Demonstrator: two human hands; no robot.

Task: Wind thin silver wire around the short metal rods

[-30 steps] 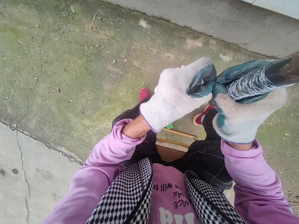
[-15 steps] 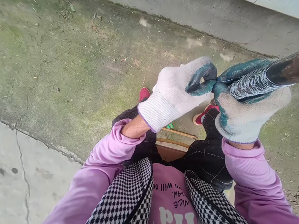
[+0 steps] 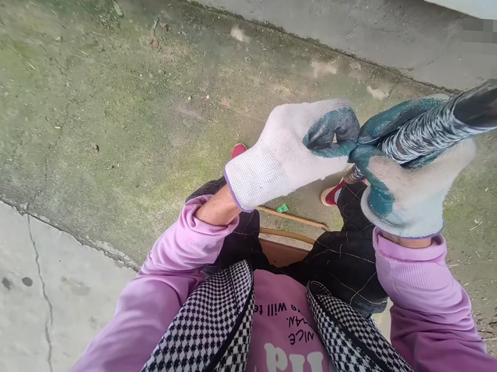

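Note:
Both my hands wear white knit gloves with teal-coated fingers. My right hand [image 3: 402, 183] is wrapped round a dark rod [image 3: 477, 106] that runs up to the right; a tight coil of thin silvery wire [image 3: 422, 134] covers the rod where I grip it. My left hand [image 3: 292, 149] is closed in a pinch right at the tip of the coil, thumb and forefinger pressed against my right fingertips. What the pinch holds is too thin to make out clearly.
I sit on a wooden stool [image 3: 285, 246] above mossy, cracked concrete ground [image 3: 110, 117]. My red shoes [image 3: 333, 193] show below the hands. A low concrete ledge [image 3: 344, 24] runs along the top. A small green scrap [image 3: 283, 208] lies near the stool.
Both hands have shifted slightly; the rod now tilts a little lower at its far end. The pinch at the coil's tip persists.

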